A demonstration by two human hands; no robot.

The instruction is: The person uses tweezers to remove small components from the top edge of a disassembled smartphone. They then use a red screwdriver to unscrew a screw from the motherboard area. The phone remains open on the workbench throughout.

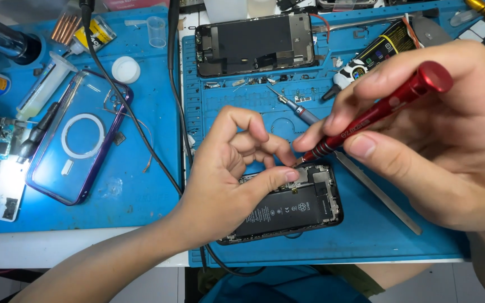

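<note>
**Screwdriver tip working close to the thumb**

The clear phone case (79, 137) is lying well left, out of the way. The left hand (228, 174) is pressing on the opened phone (290, 205), thumb resting at its top edge, fingers curled and gripping nothing. The right hand (422, 140) is pinching the red screwdriver (377, 112), tip meeting the phone just beside that thumb. A slip could be gouging the battery or flicking a screw off. A metal strip (380, 193) is crowding the right; the mat's near edge (338, 259) is sitting close.

A clear case (79, 137) lies at 9 o'clock, a detached screen (255, 45) at 12, a white cap (126, 69) and syringe (43, 88) at 10.
</note>
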